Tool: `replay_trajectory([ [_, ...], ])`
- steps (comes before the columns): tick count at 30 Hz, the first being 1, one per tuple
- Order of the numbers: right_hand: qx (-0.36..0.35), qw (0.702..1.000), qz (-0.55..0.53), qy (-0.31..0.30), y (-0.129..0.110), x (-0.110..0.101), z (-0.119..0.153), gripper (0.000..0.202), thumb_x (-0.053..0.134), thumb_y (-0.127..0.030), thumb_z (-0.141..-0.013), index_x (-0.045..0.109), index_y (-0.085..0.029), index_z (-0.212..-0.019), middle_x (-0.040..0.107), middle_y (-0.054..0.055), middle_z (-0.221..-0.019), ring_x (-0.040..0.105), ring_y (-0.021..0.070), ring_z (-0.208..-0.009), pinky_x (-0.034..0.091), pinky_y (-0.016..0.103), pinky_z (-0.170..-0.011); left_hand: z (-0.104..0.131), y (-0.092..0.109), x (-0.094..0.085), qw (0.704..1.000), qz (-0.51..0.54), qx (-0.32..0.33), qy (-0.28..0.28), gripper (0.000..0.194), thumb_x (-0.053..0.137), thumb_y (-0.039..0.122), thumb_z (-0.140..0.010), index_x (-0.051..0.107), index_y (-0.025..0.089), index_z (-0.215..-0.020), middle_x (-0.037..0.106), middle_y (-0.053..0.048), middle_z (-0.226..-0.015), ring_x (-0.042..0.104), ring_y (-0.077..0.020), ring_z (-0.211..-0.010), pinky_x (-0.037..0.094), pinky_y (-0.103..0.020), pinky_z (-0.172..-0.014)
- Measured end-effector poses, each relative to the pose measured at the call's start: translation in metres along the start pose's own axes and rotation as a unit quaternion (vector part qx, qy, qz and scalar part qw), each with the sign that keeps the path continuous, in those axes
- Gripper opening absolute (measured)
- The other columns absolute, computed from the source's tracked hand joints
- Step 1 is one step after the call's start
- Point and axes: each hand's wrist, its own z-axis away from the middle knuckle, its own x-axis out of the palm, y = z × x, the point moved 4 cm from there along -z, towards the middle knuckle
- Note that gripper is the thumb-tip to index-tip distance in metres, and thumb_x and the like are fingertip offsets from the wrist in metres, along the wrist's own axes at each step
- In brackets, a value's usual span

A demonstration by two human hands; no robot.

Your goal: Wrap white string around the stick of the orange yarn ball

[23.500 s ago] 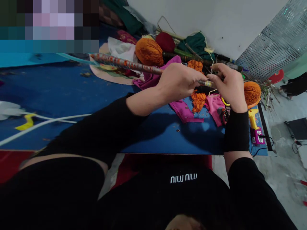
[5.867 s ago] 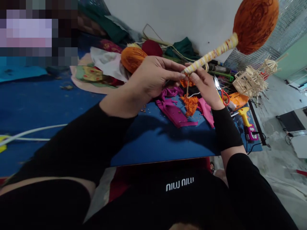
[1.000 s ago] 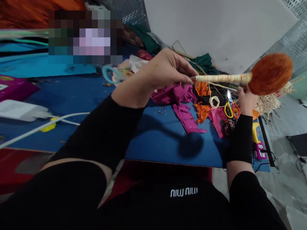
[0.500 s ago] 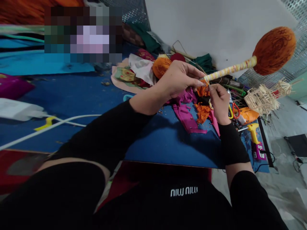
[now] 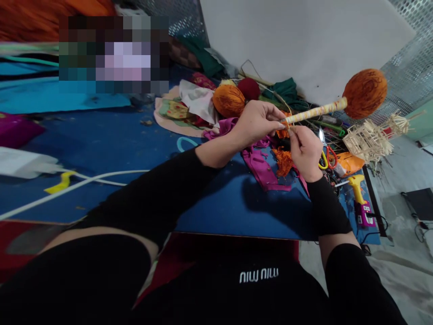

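Note:
A stick (image 5: 316, 111) wrapped in pale yellow and white strips slants up to the right, with an orange ball (image 5: 365, 93) covered in dark lines at its far end. My left hand (image 5: 259, 118) pinches the near end of this wrapped stick. Just below that end, my right hand (image 5: 306, 151) is closed, thumb against fingers, on a thin yellowish strip. Orange crumpled material (image 5: 284, 161) and magenta cloth (image 5: 262, 170) lie on the blue table (image 5: 216, 207) under my hands.
Scissors (image 5: 327, 155) with red and yellow handles and a yellow glue gun (image 5: 356, 187) lie at the right, near a small wooden stick frame (image 5: 367, 140). Another orange ball (image 5: 228, 100) sits behind my left hand. A white cable (image 5: 84, 180) crosses the left side.
The wrapped stick and its orange ball have swung lower and to the left. Both hands have shifted slightly, and my right hand has turned with its knuckles higher.

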Motion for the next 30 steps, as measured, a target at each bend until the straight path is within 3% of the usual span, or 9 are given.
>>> replay_trajectory([
  [4,-0.019,0.996,0.065,-0.058,0.005,-0.006,-0.007,0.027,0.048,-0.027,-0.113,0.072,-0.02,-0.101,0.078,0.007,-0.097,0.072,0.0186,-0.086,0.046,0.03,-0.07,0.0,-0.006,0.005,0.997,-0.061,0.04,0.001,0.017,0.075,0.008,-0.074,0.082,0.015,-0.088,0.081,-0.003,-0.08,0.073,-0.0154,-0.066,0.06,-0.027,-0.067],
  [10,-0.042,0.98,0.137,-0.137,0.011,-0.009,-0.013,0.032,0.045,-0.03,-0.114,0.072,-0.02,-0.099,0.071,0.005,-0.09,0.061,0.0152,-0.073,0.035,0.03,-0.064,0.008,-0.006,0.014,0.985,-0.139,0.099,-0.01,0.025,0.067,0.013,-0.075,0.083,0.017,-0.094,0.086,-0.003,-0.094,0.081,-0.0223,-0.09,0.064,-0.033,-0.085],
  [16,-0.018,0.984,0.122,-0.13,0.026,-0.004,-0.013,0.037,0.044,-0.039,-0.115,0.074,-0.023,-0.099,0.064,0.003,-0.087,0.055,0.0147,-0.072,0.034,0.031,-0.065,0.019,0.004,0.017,0.953,-0.277,0.118,-0.016,0.019,0.069,0.021,-0.083,0.084,0.021,-0.094,0.086,-0.003,-0.096,0.081,-0.0258,-0.096,0.06,-0.034,-0.09],
  [24,0.029,0.979,0.119,-0.161,0.033,-0.01,-0.017,0.029,0.057,-0.035,-0.111,0.077,-0.023,-0.094,0.068,0.002,-0.089,0.058,0.0142,-0.074,0.034,0.03,-0.065,0.026,0.016,0.019,0.912,-0.394,0.113,-0.016,0.035,0.069,0.018,-0.085,0.075,0.021,-0.119,0.083,-0.003,-0.095,0.08,-0.0283,-0.096,0.06,-0.036,-0.088],
  [30,0.068,0.975,0.066,-0.203,0.038,-0.013,-0.018,0.022,0.062,-0.027,-0.106,0.076,-0.025,-0.09,0.067,0.001,-0.086,0.062,0.0164,-0.079,0.039,0.03,-0.069,0.027,0.013,0.022,0.924,-0.366,0.11,-0.027,0.034,0.074,0.014,-0.079,0.075,0.023,-0.112,0.08,-0.003,-0.087,0.078,-0.03,-0.091,0.057,-0.035,-0.086],
])
